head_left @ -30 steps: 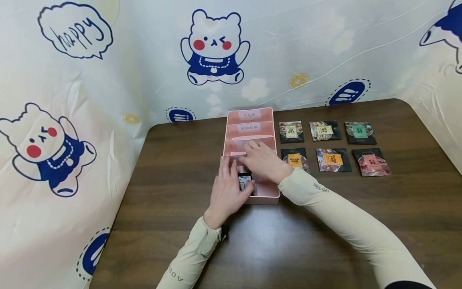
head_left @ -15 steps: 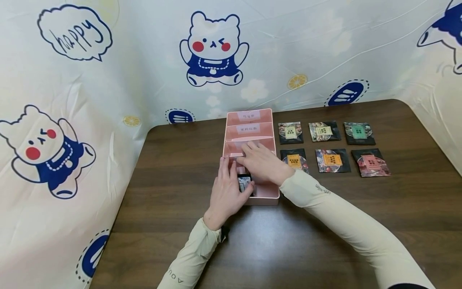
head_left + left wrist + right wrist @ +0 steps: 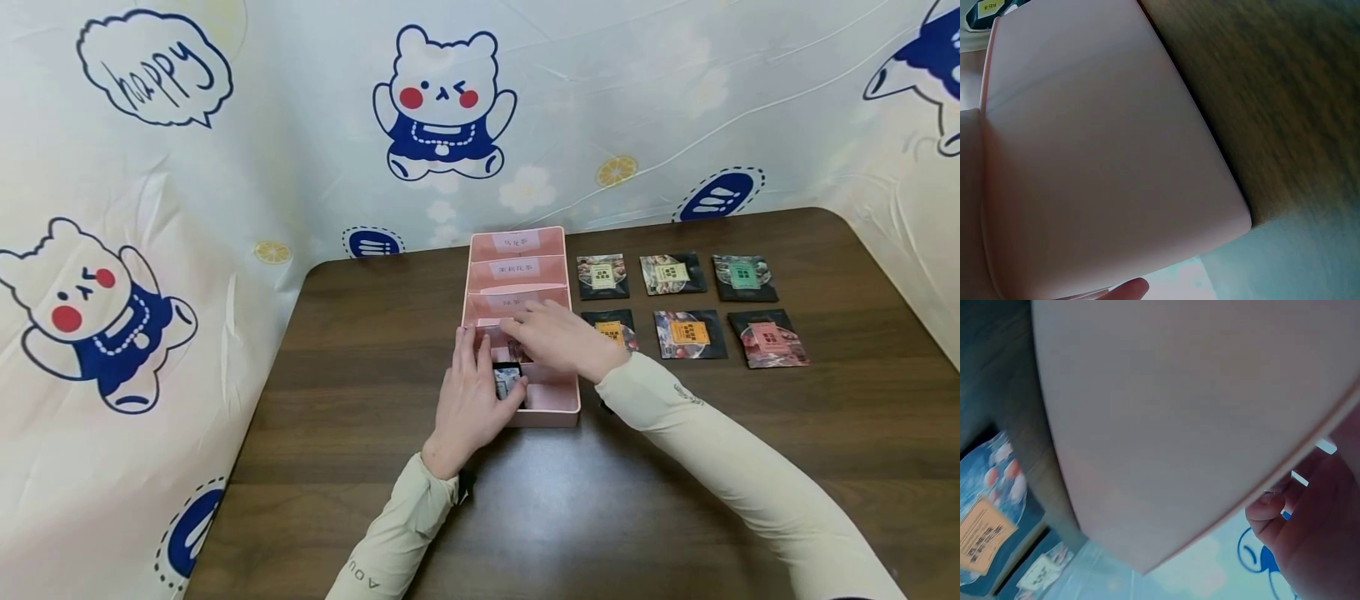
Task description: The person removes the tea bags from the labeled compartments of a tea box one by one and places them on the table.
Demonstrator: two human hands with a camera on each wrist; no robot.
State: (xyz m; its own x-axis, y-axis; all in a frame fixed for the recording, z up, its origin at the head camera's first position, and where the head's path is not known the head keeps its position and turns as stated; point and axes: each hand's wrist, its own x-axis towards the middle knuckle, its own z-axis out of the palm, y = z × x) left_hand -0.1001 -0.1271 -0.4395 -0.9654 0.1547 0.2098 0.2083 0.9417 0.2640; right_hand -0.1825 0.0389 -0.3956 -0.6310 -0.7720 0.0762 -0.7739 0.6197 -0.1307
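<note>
A pink divided box with labelled compartments stands lengthwise on the table. My left hand lies along its left rim, fingers extended forward. The left thumb is beside a black sachet with a pale printed front in the near part of the box. My right hand reaches over the right rim, fingers down at the middle compartments. A dark patterned sachet shows partly below the right fingers; I cannot tell whether they grip it. In the right wrist view, that hand has bent fingers above the rim.
Several black sachets, including one with a red label and one with a green label, lie in two rows right of the box. A patterned curtain hangs behind the wooden table.
My right hand has shifted slightly right and its fingers have drawn back from the compartment behind, uncovering that compartment's label and a dark sachet. My left hand has stayed in place.
</note>
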